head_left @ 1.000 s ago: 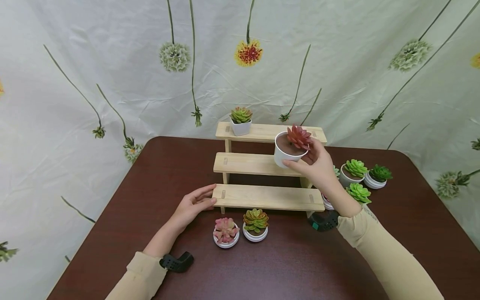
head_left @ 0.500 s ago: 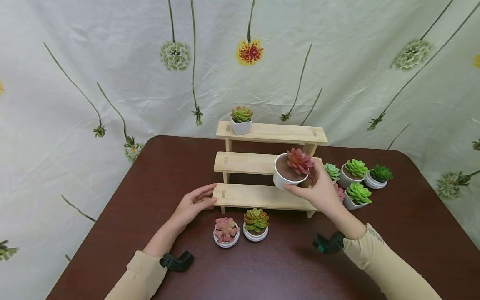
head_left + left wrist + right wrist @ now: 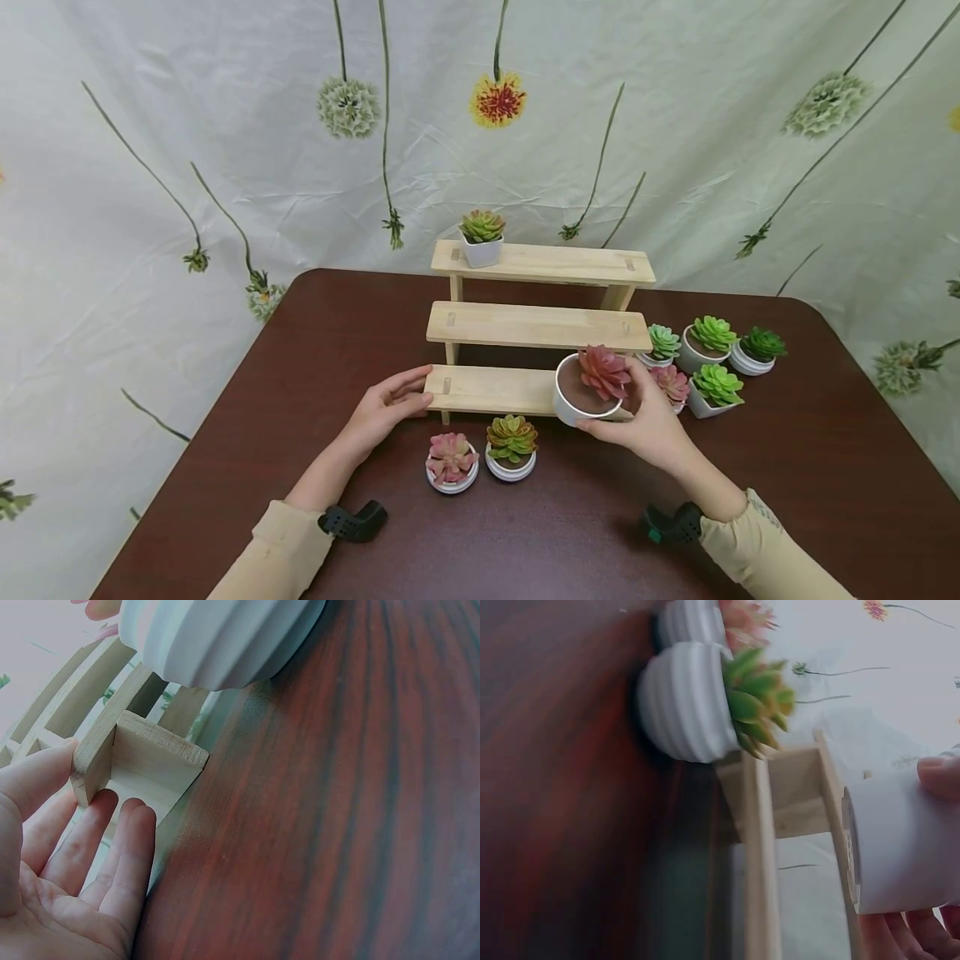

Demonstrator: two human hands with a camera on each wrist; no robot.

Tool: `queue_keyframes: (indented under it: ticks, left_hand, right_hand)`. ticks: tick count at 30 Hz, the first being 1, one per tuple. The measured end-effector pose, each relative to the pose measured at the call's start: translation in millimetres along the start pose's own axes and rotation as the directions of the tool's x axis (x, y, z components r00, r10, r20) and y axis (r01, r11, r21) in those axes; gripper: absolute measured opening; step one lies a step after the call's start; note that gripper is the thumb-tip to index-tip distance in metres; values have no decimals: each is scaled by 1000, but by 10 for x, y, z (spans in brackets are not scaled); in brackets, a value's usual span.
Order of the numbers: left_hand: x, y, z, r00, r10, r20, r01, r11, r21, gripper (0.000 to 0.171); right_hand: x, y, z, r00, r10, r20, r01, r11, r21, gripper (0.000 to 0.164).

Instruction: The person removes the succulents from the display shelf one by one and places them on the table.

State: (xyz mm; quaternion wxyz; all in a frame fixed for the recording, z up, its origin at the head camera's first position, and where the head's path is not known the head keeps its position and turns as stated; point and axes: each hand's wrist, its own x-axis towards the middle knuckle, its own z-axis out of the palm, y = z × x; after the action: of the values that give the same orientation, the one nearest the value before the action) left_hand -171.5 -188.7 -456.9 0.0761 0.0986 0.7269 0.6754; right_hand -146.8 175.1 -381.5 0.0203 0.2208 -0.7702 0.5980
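A three-step wooden plant stand [image 3: 502, 390] stands on the table. My left hand [image 3: 386, 408] holds the left end of its lowest board; in the left wrist view the thumb lies on one face of the board end [image 3: 94, 761] and fingertips touch the other. With my right hand [image 3: 652, 425] I grip a white round pot [image 3: 576, 408] bearing a red succulent [image 3: 603, 372], in front of the lowest step's right part. The right wrist view shows the pot's smooth side and base [image 3: 892, 847] close over the boards. A green succulent [image 3: 482, 227] in a square pot stands on the top step's left.
In front of the stand are a pink succulent [image 3: 452, 458] and a green-orange succulent [image 3: 512, 440] in ribbed white pots. Several more potted succulents [image 3: 712, 335] cluster right of the stand, near my right hand. A flower-print cloth [image 3: 247, 100] hangs behind the dark table [image 3: 300, 333].
My right hand has brought the red succulent's pot down and toward me, from in front of the middle step to the lowest step. My left hand has stayed on the stand.
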Motion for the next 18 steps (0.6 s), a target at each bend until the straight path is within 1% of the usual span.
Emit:
queue_keyframes:
  ticks: [3,5,9,15,18]
  left_hand:
    - [1,3,-1,1000,-3,-4,3,1000,4,52]
    - [-1,6,-3,1000,-9,-6,9,1000,6,52]
    - [-6,19,1,1000,-11,-9,11,1000,7,53]
    - [-5,-16,1,999,37,-14,-36,999,24,51]
    - [-7,-17,2,999,43,-13,-43,999,7,51]
  right_hand:
    - [-78,72,40,997,-60,39,58,997,48,73]
    - [-124,108,68,996,-82,47,80,996,48,74]
    - [-199,171,114,994,-91,54,90,996,20,72]
    - [-289,241,155,997,-38,73,40,999,-31,68]
    - [-332,262,164,997,12,72,-4,995,-101,69]
